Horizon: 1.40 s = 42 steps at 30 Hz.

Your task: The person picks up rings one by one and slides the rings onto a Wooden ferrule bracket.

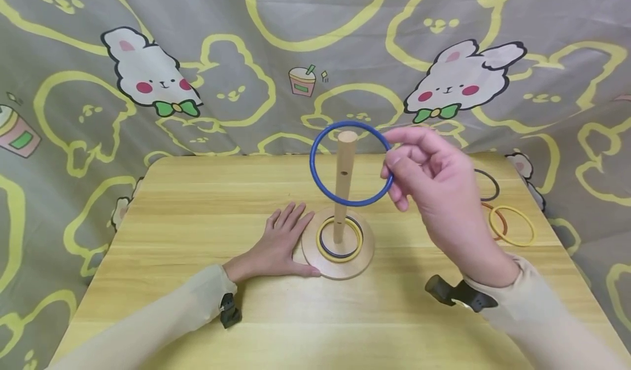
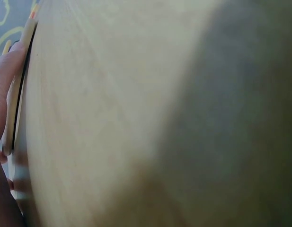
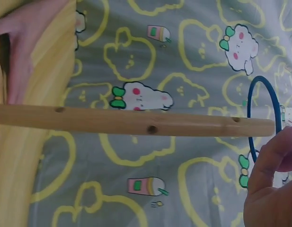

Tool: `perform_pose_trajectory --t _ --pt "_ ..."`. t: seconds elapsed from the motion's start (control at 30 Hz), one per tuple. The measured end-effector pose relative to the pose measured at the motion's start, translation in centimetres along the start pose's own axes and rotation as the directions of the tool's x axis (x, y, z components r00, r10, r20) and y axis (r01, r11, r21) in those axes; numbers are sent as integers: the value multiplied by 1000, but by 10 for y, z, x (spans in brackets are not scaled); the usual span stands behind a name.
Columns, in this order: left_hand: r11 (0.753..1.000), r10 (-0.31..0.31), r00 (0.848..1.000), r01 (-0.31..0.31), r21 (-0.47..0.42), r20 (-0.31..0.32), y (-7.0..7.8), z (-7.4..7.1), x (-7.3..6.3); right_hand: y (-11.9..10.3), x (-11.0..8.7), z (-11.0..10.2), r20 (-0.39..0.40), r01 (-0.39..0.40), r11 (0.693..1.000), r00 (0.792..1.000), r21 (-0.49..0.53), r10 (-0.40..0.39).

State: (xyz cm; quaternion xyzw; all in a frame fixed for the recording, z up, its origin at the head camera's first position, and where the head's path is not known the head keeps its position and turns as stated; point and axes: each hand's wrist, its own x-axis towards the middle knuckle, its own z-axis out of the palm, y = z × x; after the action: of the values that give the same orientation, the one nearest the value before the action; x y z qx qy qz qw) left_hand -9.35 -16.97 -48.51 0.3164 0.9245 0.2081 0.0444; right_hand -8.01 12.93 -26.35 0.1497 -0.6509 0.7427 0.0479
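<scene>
My right hand [image 1: 439, 184] pinches a blue ring [image 1: 362, 202] by its right side, thumb against fingers. Seen from the head, the ring frames the upper part of a wooden peg [image 1: 343, 154]; in the right wrist view the ring [image 3: 257, 78] overlaps the peg's tip. The peg stands upright on a round wooden base [image 1: 345, 271]. Around its foot lie a yellow ring [image 1: 340, 259] and a dark ring [image 1: 322, 242]. Fingers spread, my left hand [image 1: 283, 241] rests at the base's left edge, with the thumb along its front rim.
On the table [image 1: 197, 195] at the right lie a black ring [image 1: 498, 189], an orange-red ring [image 1: 504, 225] and a yellow ring [image 1: 532, 233], partly overlapping. A patterned grey curtain [image 1: 222, 9] hangs behind the table and along its sides.
</scene>
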Motion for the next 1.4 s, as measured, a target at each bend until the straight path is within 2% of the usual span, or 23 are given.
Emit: perform_pose_trajectory --t 0.23,0.5,0.67,1.03,1.27,1.4 --pt "1000 -20 999 20 -1 30 0 -2 -1 26 -8 -1 50 -54 998 997 -26 55" --pt "1000 -16 1000 17 -3 25 -1 2 1 65 -21 -8 73 -153 984 984 -95 160" --pt "1000 -8 1000 8 2 11 -2 3 3 91 -27 -10 94 -206 974 972 -98 215" --pt "1000 -22 1000 22 2 10 0 1 1 128 -33 -17 87 -302 947 946 -114 312" --pt "1000 -19 1000 19 12 6 1 0 1 155 -34 -22 95 -333 934 933 -132 346" --pt "1000 -17 1000 17 11 3 1 0 1 165 -34 -24 111 -360 920 919 -152 378"
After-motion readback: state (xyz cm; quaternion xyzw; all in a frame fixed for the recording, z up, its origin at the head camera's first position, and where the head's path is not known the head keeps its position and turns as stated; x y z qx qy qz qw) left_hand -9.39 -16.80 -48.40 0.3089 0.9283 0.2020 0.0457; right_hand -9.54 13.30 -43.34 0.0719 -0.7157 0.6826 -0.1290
